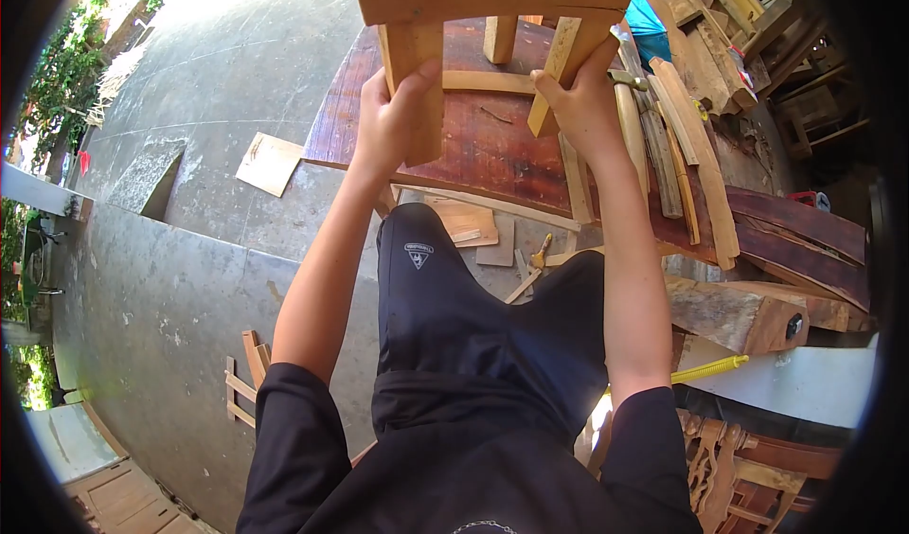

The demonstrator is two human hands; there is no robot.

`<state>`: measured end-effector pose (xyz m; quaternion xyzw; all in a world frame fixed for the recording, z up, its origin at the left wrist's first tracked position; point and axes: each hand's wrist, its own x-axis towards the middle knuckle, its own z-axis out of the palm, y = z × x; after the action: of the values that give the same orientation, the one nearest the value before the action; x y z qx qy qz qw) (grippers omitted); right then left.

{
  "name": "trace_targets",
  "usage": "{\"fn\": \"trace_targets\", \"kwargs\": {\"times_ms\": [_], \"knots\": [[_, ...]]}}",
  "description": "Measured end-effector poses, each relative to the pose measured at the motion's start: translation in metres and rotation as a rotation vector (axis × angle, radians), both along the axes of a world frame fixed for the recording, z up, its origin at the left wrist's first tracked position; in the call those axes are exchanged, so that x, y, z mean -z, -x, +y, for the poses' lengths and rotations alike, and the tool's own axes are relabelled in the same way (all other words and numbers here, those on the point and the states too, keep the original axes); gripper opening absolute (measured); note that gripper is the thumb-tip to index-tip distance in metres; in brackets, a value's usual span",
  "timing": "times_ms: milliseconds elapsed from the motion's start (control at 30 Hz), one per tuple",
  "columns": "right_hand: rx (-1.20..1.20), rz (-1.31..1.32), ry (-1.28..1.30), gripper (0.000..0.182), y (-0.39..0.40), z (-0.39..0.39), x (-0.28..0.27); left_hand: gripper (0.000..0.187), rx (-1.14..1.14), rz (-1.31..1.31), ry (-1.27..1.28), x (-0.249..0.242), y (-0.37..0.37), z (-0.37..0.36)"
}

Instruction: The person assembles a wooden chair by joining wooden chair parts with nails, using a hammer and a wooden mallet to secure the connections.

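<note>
In front of me a small wooden stool [492, 0] with a curved rail, several legs and a crossbar is held above a reddish-brown wooden table [473, 127]. My left hand [393, 122] is closed around its near left leg, thumb on the front face. Gripping the near right leg is my right hand [582, 103]. The stool's top is partly cut off by the upper edge of the view. Just right of my right hand lies what looks like a hammer [627, 81], with a metal head and a pale handle.
Long wooden strips [696, 165] lie along the table's right side, near a heavy timber block [739, 311]. Stacked wood scraps [710, 23] fill the upper right. A yellow coiled hose [715, 369] is at lower right. A flat board [269, 163] lies on the concrete floor [189, 288].
</note>
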<state>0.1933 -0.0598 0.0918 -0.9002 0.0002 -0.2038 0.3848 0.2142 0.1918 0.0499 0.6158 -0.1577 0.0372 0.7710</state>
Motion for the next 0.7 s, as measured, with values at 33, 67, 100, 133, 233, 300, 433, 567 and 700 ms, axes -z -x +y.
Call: {"fn": "trace_targets", "kwargs": {"times_ms": [33, 67, 100, 133, 233, 300, 433, 567, 700], "knots": [[0.012, 0.02, 0.02, 0.077, -0.001, 0.0, 0.0, 0.034, 0.006, -0.001, -0.001, 0.0, 0.0, 0.002], [0.008, 0.009, 0.01, 0.077, 0.0, 0.001, 0.0, 0.034, 0.011, -0.002, -0.004, 0.0, 0.0, 0.004], [0.004, -0.002, 0.0, 0.076, 0.002, 0.004, -0.001, 0.034, 0.015, -0.002, -0.007, 0.0, 0.0, 0.006], [0.001, -0.013, -0.01, 0.076, 0.003, 0.007, -0.001, 0.033, 0.014, -0.006, -0.011, 0.001, 0.0, 0.007], [0.002, -0.058, -0.024, 0.079, 0.002, 0.006, 0.009, 0.033, 0.017, -0.015, -0.02, 0.003, 0.001, 0.006], [-0.006, -0.066, -0.049, 0.081, 0.004, 0.004, 0.014, 0.033, 0.024, -0.02, -0.029, 0.007, 0.002, 0.005], [-0.001, -0.115, -0.081, 0.076, 0.015, 0.006, 0.015, 0.035, 0.015, -0.084, -0.092, 0.019, 0.006, 0.001], [0.006, -0.129, -0.114, 0.075, 0.019, 0.002, 0.03, 0.034, 0.067, -0.081, -0.107, 0.026, 0.02, -0.001], [-0.007, -0.114, -0.148, 0.083, 0.022, -0.003, 0.04, 0.036, 0.129, -0.019, -0.107, 0.029, 0.026, 0.001]]}}
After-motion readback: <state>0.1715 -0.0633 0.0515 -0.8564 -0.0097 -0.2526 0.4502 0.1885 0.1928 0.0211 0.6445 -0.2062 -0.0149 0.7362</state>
